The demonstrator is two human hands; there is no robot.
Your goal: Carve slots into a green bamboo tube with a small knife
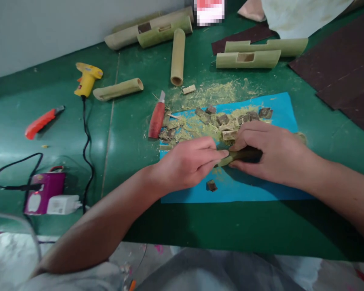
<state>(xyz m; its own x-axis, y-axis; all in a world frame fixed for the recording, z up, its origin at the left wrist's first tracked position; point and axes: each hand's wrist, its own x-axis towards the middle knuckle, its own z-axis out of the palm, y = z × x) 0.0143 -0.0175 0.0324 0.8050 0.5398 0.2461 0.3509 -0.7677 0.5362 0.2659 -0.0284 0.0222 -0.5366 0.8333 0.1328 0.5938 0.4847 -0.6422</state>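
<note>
My left hand (192, 161) is closed, its fingers pressed on a short green bamboo piece (226, 160) over the blue sheet (182, 195). From the right, my right hand (267, 151) grips the same piece near my left fingertips. A dark shape shows beneath my right palm; I cannot make out what it is. Behind my hands lie bamboo chips (229, 135) and pale shavings (209, 131). One dark chip (211, 185) sits in front of them. A red-handled knife (157, 119) rests at the sheet's left edge.
Cut bamboo tubes (177, 56) lie at the back, others (248, 59) at the back right. On the left are a yellow glue gun (89, 77), an orange cutter (42, 123) and a purple power block (50, 190) with cables. Brown sheets (346, 68) cover the right side.
</note>
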